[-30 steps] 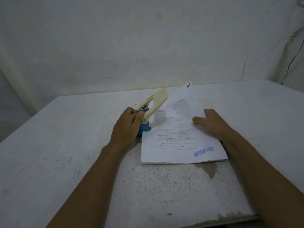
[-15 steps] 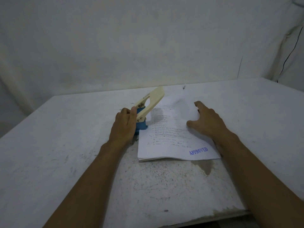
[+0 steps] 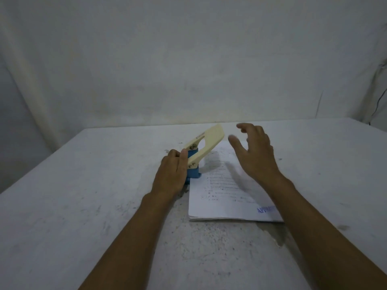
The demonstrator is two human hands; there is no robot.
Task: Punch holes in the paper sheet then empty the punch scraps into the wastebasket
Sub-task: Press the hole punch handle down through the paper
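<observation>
Both hands were over the middle of the white table [image 3: 88, 206]. On the left, the left hand [image 3: 170, 174] was curled around the back of the hole punch [image 3: 199, 155], its fingers wrapped on the blue base and the thumb lying up against the near end of the cream lever. That lever stood raised, slanting up and away to the right, so the punch was not pressed down. Its blue base rested on the tabletop at the left edge of the paper sheet [image 3: 222, 197], touching or just overlapping that edge; the exact overlap was hidden by the base itself.

Above the far half of the sheet hung the right hand [image 3: 254, 155], lifted clear of the paper, fingers spread and slightly curved, holding nothing, blurred at the fingertips. The right forearm crossed the sheet's near right corner and covered part of a blue stamp [image 3: 265, 209] printed there.

The sheet lay flat on what looked like a thin stack, lines of small print running across it, too fine to read. A brown stain [image 3: 276, 235] marked the table just below the stack's near right corner
</observation>
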